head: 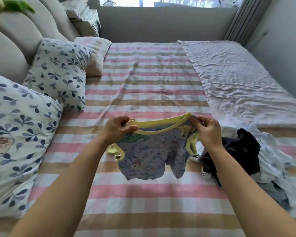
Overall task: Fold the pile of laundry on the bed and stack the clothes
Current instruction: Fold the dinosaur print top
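Note:
A small lilac dinosaur-print top with yellow trim hangs in the air over the striped bed. My left hand pinches the left end of its yellow neckline. My right hand pinches the right end, so the neckline is stretched between both hands. The body and sleeves dangle just above the sheet. To the right lies the laundry pile, with a dark garment on top of white and grey clothes.
Two leaf-print pillows and a striped pillow lean against the padded headboard on the left. A crumpled pale quilt covers the bed's far right side. A wall and window lie beyond the bed.

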Motion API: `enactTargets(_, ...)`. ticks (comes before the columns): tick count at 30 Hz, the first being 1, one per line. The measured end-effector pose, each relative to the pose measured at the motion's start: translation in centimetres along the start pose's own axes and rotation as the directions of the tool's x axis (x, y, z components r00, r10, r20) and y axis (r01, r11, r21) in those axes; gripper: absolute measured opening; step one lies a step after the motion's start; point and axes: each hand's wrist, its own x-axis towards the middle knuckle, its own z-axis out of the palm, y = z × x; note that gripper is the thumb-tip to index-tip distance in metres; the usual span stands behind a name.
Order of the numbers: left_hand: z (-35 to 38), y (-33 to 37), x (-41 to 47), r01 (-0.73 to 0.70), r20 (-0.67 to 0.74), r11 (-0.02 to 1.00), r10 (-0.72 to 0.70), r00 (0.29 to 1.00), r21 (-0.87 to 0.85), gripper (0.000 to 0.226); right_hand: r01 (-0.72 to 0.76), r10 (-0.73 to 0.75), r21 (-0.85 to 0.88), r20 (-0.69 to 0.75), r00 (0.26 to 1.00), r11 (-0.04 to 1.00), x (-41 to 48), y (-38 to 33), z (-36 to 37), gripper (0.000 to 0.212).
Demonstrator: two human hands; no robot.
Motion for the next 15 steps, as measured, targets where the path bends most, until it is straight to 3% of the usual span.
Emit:
enactTargets(3, -0.3, -1.0, -1.2, 0.081, 0.125, 0.994, -0.090, 0.988, 0.073, 0.015, -0.007, 0.008, -0.042, 0.013, 1.000, 0.999, -0.4, 1.1, -0.2, 0.012)
enactTargets(5, 0.0, -2.1, -2.0, 0.077, 0.130, 0.985, -0.097, 0.987, 0.155, 0.018, -0.016, 0.020, -0.090, 0.042, 0.999, 0.996, -1.0, 2.0, -0.3, 0.010)
enactTargets(10, 0.7, -4.3, -4.4, 0.078, 0.028, 0.991, -0.081, 0.996, 0.108, 0.024, -0.070, 0.078, -0.092, 0.090, 0.993, 0.993, -3.1, 3.0, -1.2, 0.005)
enactTargets(15, 0.5, -3.5, -7.9, 0.041, -0.091, 0.998, -0.036, 0.995, 0.047, 0.027, -0.047, 0.062, -0.098, 0.155, 0.986, 0.994, -6.3, 0.5, -3.1, 0.014)
